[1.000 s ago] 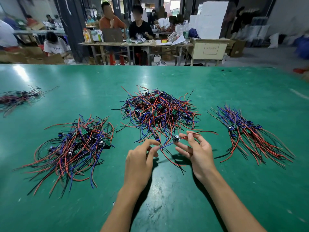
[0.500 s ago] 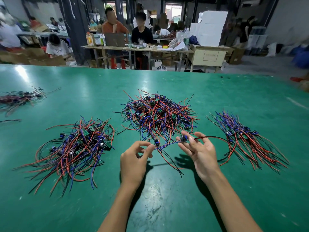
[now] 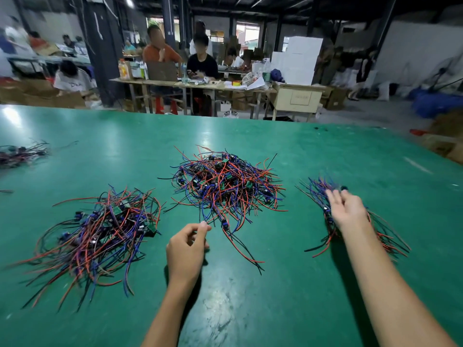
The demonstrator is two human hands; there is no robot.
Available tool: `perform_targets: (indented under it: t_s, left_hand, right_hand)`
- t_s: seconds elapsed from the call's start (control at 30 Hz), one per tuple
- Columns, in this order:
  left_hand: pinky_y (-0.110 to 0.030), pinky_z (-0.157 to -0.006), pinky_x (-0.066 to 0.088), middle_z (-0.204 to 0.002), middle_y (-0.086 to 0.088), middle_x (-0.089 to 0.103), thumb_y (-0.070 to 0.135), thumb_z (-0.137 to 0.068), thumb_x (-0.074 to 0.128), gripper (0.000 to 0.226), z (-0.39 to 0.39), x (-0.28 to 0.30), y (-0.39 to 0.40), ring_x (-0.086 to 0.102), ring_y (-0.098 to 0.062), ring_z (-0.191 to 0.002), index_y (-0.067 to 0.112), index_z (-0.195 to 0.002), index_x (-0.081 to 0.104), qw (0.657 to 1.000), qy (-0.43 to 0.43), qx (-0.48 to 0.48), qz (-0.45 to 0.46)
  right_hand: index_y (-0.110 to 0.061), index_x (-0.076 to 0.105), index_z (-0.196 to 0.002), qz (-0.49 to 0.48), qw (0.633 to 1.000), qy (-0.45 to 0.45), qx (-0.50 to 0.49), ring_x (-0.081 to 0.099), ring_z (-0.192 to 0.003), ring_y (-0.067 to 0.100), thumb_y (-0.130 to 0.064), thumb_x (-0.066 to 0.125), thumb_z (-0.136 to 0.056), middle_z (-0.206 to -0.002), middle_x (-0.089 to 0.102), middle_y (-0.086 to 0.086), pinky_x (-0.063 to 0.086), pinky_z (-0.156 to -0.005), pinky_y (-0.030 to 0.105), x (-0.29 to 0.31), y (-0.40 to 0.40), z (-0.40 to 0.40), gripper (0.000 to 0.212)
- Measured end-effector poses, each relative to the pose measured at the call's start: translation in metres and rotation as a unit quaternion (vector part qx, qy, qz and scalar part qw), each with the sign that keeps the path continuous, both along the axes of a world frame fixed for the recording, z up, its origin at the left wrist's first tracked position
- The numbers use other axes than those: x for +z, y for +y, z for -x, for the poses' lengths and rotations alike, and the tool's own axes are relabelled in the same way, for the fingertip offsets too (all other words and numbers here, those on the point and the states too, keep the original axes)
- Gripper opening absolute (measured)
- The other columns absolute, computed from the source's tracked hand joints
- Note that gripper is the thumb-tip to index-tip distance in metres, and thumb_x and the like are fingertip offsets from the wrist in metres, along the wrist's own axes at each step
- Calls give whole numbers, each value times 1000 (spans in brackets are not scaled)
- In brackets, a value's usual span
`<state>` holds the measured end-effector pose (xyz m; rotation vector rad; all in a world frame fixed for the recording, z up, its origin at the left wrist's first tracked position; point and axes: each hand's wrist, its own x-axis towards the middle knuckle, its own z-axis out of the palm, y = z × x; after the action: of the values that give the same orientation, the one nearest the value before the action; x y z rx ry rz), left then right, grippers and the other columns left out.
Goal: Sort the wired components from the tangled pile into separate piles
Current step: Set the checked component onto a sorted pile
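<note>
**A:** Tangled pile (image 3: 226, 184) sits mid-counter (image 3: 250, 309), straight ahead. Using it as the landmark. Nearest to me, just off its near edge: left hand (image 3: 186, 249), fingers loosely curled, thumb and forefinger tips close together by a stray red wire end. Can't tell if it's actually pinching that wire or just touching it.

**B:** Right hand?

**A:** Right hand (image 3: 347, 210) is right of the tangled pile, over the right sorted pile (image 3: 350, 219), fingers spread and blurred. Holding nothing I can see. A small dark part sits just past the fingertips, too smeared to say if it's resting on that pile or not.

**B:** Other piles?

**A:** Left sorted pile (image 3: 100, 236) is left of and nearer than the tangled pile, well apart from it. Small far-left bundle (image 3: 22, 152) lies further left, at the counter edge of view. Behind the tangled pile, off the counter: people seated at workbenches (image 3: 190, 82), boxes.

**B:** Risks?

**A:** Judgement only:
- One loose unit (image 3: 224, 222) and its long red/black leads trail from the near edge of the tangled pile. Pull one lead and neighbours probably drag out with it, since the wires are interlaced.
- Yanking by the wire instead of the board could strain the joint.
- Right sorted pile's leads fan wide. A sloppy drop could spread it toward the tangled pile.
- Both sorted piles look alike in colour, so a unit could easily go to the wrong one.
</note>
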<state>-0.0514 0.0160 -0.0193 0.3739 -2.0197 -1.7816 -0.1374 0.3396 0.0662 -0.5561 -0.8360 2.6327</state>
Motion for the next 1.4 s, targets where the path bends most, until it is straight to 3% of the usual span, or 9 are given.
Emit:
perform_targets:
  t_s: [0.03, 0.1, 0.2, 0.3, 0.47, 0.63, 0.97, 1.17, 1.4]
  left_hand:
    - [-31, -41, 50, -52, -1, 61, 31, -97, 66, 22, 1, 0, 0, 62, -21, -53, 26, -79, 76, 1000, -3, 0, -1]
    - [-29, -41, 48, -52, -1, 62, 31, -96, 66, 22, 2, -1, 1, 64, -19, -53, 27, -77, 76, 1000, -6, -1, -3]
    - [-29, -42, 49, -54, -2, 64, 31, -96, 66, 23, 1, -1, 2, 66, -18, -54, 31, -75, 76, 1000, -11, -3, 1]
    - [-29, -43, 49, -53, -1, 64, 31, -96, 66, 23, 1, -1, 2, 65, -18, -54, 28, -76, 76, 1000, -14, -6, -8]
    - [-28, -43, 48, -53, -3, 64, 32, -96, 66, 23, 1, 1, 1, 61, -16, -50, 28, -76, 76, 1000, -13, 2, -10]
    - [-35, -48, 56, -54, 0, 66, 33, -96, 65, 24, 0, 2, 2, 65, -17, -51, 30, -75, 76, 999, -20, -4, 24]
    - [-28, -70, 49, -89, 17, 77, 50, -103, 41, 42, -8, 14, 13, 61, -1, -61, 28, -106, 76, 990, -54, -120, 52]
    - [-29, -80, 46, -104, -6, 78, 42, -88, 64, 31, -14, 33, 8, 69, -12, -79, 18, -101, 79, 956, -48, -173, -232]
    - [-16, -63, 51, -93, -9, 78, 28, -71, 77, 29, -14, 35, 5, 76, -16, -79, 11, -92, 65, 937, 33, -128, -324]
  right_hand:
    - [10, 62, -101, -82, 994, -70, 5, 44, -126, 60, -20, 40, -110, -105, 62, 34, -1, -102, 62, -7, -1, -8, 38]
    - [18, 62, -90, -212, 972, -94, 23, 63, -100, 42, -35, 32, -108, -76, 61, 27, 22, -94, -7, -18, -5, -18, 63]
    - [14, 62, -105, -111, 994, -12, 12, 70, -76, 2, -30, 39, -110, -98, 65, 27, 47, -66, 3, -23, -24, -15, 51]
    - [-9, 61, -114, -203, 974, 3, 103, 72, -78, 12, -3, 53, -101, -98, 75, 12, 56, -63, 19, -22, -72, -24, 16]
    - [-35, 75, -98, -799, 562, -7, 216, 64, -80, 6, -62, 71, -80, -81, 69, -14, 48, -68, 27, -60, -138, -51, 33]
    - [-30, 73, -92, -887, 437, 57, 137, 61, -95, 13, -50, 63, -91, -90, 63, -12, 37, -67, 29, -62, -152, -56, 22]
    - [-25, 75, -102, -716, 636, 249, 144, 65, -66, 1, -28, 68, -94, -71, 69, -14, 47, -66, 14, -59, -119, -62, 10]
    - [-26, 74, -98, -729, 593, 295, 173, 68, -74, 3, -11, 72, -91, -78, 71, -18, 52, -74, 25, -59, -124, -64, 17]
    - [-20, 73, -92, -787, 517, 320, -103, 59, -84, 15, -30, 78, -89, -89, 68, -10, 44, -78, 33, -53, -131, -72, 12]
